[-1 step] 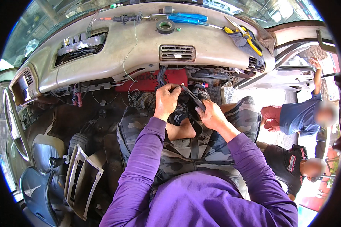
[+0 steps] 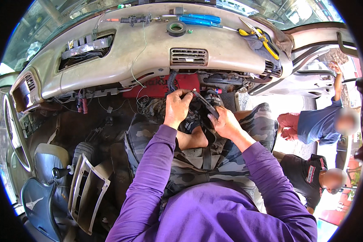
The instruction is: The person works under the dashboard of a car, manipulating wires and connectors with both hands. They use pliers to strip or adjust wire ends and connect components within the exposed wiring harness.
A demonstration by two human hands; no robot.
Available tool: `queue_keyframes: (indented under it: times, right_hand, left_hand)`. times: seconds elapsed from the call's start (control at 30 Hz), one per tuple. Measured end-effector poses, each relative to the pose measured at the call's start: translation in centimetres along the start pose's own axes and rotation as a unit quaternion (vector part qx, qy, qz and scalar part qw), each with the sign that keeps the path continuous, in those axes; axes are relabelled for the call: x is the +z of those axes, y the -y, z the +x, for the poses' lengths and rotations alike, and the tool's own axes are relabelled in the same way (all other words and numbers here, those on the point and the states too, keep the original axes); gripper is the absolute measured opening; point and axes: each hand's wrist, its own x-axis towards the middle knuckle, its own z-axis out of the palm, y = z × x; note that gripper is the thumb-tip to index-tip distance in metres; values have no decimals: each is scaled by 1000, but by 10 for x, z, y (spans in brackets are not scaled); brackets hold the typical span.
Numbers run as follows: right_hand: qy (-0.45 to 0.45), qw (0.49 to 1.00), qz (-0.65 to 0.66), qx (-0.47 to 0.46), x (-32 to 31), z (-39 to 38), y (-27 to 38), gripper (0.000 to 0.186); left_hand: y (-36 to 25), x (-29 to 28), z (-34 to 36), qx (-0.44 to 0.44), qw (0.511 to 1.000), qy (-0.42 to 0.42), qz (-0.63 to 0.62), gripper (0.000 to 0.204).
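My left hand (image 2: 177,107) is closed in a pinch, thumb against forefinger, in front of the dashboard. What it grips is too small to make out; a small pale tip shows just beyond the fingers. My right hand (image 2: 225,121) is wrapped round a slim grey utility knife (image 2: 207,104), whose front end points up and left toward the left fingertips. Just above the left hand, a dark corrugated wire harness (image 2: 172,80) hangs from under the dashboard. Behind both hands lies a red panel (image 2: 153,89). My crossed legs in camouflage trousers are below them.
On the dashboard (image 2: 141,56) lie blue-handled screwdrivers (image 2: 197,20), a roll of tape (image 2: 176,28), yellow-handled pliers (image 2: 266,43) and a soldering iron (image 2: 135,19). A thin wire (image 2: 134,66) dangles at left. A loose trim frame (image 2: 86,193) stands lower left. Two people are outside at right.
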Motion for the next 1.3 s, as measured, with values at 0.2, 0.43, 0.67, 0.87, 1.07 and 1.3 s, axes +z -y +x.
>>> queue_keyframes:
  times: [0.2, 0.43, 0.67, 0.87, 1.07, 1.3]
  right_hand:
    - [-25, 997, 33, -64, 7, 5, -11, 26]
    - [28, 997, 70, -33, 5, 10, -16, 27]
    - [0, 997, 27, -73, 6, 10, -18, 31]
    - [-3, 997, 24, -70, 7, 10, -19, 32]
    - [-6, 998, 15, -66, 5, 10, -18, 30]
    - [-10, 997, 38, -62, 8, 8, -15, 24]
  left_hand:
    - [0, -1, 5, 8, 1000, -2, -3, 26]
    - [1, 0, 9, 18, 1000, 13, 2, 24]
    - [6, 0, 12, 10, 1000, 16, 13, 22]
    - [12, -2, 15, -8, 999, 33, -7, 22]
    - [12, -2, 16, -14, 999, 43, -1, 21]
    - [9, -5, 14, 18, 999, 32, 4, 22]
